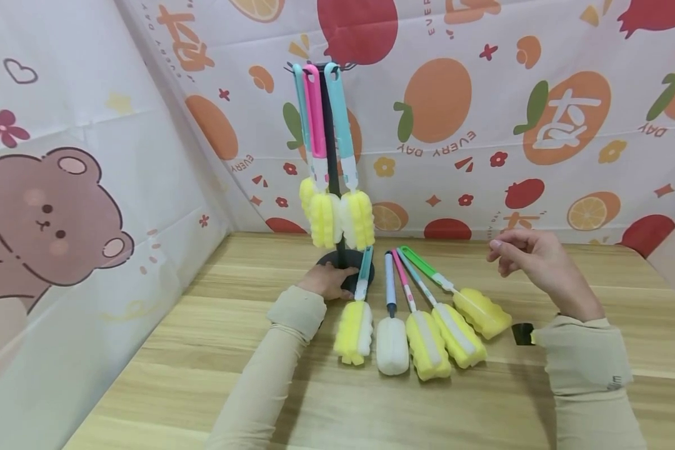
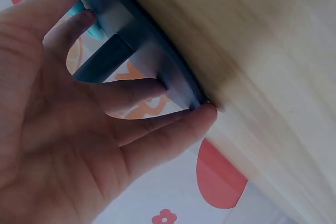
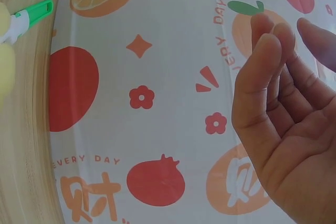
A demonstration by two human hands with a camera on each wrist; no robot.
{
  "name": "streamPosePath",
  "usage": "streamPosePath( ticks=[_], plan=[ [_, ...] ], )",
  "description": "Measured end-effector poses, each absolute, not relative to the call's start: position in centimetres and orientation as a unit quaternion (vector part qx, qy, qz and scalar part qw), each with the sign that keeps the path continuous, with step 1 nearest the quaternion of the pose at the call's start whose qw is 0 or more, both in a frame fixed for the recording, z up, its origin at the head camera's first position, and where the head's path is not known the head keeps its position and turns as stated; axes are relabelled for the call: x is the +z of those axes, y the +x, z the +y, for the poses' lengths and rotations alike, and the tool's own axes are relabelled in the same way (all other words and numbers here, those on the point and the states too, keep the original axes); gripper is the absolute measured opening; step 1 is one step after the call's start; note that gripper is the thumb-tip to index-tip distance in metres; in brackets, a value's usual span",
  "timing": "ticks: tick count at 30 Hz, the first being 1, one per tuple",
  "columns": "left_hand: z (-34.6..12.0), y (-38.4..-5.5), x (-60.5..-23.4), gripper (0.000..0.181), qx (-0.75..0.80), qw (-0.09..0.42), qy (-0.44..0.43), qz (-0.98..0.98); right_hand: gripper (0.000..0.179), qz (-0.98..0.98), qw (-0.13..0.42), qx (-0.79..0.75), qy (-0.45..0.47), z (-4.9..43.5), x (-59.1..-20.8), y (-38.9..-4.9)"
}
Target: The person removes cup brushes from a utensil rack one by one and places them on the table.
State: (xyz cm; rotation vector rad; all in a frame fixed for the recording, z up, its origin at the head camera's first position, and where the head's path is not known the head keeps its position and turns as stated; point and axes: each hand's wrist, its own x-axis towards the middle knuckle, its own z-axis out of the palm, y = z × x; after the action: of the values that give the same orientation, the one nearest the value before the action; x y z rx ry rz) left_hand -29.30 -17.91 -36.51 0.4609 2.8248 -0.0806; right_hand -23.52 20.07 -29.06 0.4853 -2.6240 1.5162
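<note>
Fingers of the left hand [image 1: 327, 281] spread over and touch the base [image 2: 152, 45] of the black brush stand [image 1: 332, 156]; the right hand's [image 1: 531, 259] curl loosely in the air, pinching nothing. Three sponge brushes [image 1: 358, 219] hang from the stand, and five sponge brushes [image 1: 425, 347] lie on the wooden tabletop [image 1: 202, 356]. The step seems to be steadying the stand; hanging another brush would call for pinching its handle.

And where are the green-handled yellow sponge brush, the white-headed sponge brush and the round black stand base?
Green-handled yellow sponge brush [image 1: 480, 311]: head view, on its sponge.
White-headed sponge brush [image 1: 392, 347]: head view, on its sponge.
Round black stand base [image 2: 152, 51]: left wrist view, on its top.
</note>
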Motion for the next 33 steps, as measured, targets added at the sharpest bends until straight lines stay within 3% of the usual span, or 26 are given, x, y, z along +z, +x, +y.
streamPosePath(
  ticks=[6, 15, 27, 33],
  plan=[
    [-17.6, -28.6, -36.0, 0.064, -0.02, 0.162, 0.138, 0.977, 0.029, -0.85, 0.035, 0.5, 0.159, 19.9, -29.1, -23.4],
    [-17.4, -27.9, -35.7, 0.062, -0.037, 0.153, 0.147, 0.977, 0.029, -0.848, 0.033, 0.505, 0.158, 20.1, -29.4, -23.4],
    [-18.6, -26.2, -35.6, 0.054, 0.047, 0.194, 0.111, 0.974, 0.031, -0.854, 0.037, 0.491, 0.166, 19.6, -29.3, -23.4],
    [-18.4, -25.9, -35.5, 0.061, 0.049, 0.199, 0.099, 0.974, 0.032, -0.854, 0.026, 0.493, 0.163, 19.4, -29.1, -23.6]
  ],
)
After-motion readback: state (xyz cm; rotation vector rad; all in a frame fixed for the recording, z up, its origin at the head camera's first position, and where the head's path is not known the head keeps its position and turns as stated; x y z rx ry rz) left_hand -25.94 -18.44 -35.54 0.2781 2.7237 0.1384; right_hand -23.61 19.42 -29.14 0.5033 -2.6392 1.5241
